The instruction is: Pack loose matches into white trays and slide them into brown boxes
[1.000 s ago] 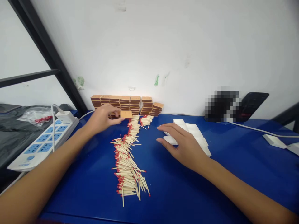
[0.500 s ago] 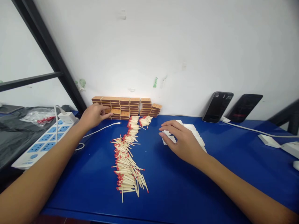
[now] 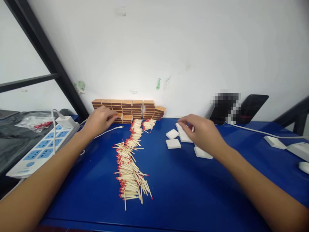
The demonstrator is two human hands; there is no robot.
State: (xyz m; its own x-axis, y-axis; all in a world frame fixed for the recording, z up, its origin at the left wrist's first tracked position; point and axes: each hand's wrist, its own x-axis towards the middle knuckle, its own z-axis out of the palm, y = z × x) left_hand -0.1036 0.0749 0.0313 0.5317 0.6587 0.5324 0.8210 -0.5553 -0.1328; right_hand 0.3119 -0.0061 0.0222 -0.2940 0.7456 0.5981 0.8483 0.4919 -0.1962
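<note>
Left hand [image 3: 99, 121] pinches matchbox [image 3: 120, 115]; right hand [image 3: 204, 132] curls over white boxes [image 3: 173, 144].

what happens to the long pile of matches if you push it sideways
The matches would probably spread rather than move as one, since they lie loose with ends poking out. They'd likely slide easily, as the table looks smooth and slightly shiny. Each stick looks thin and straight, so probably light and stiff.

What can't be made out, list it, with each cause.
All in the head view:
- white pieces: right hand partly covers some
- small matchbox: left end behind left hand
- left phone: partly pixelated
- white object: cut off by right edge
</note>
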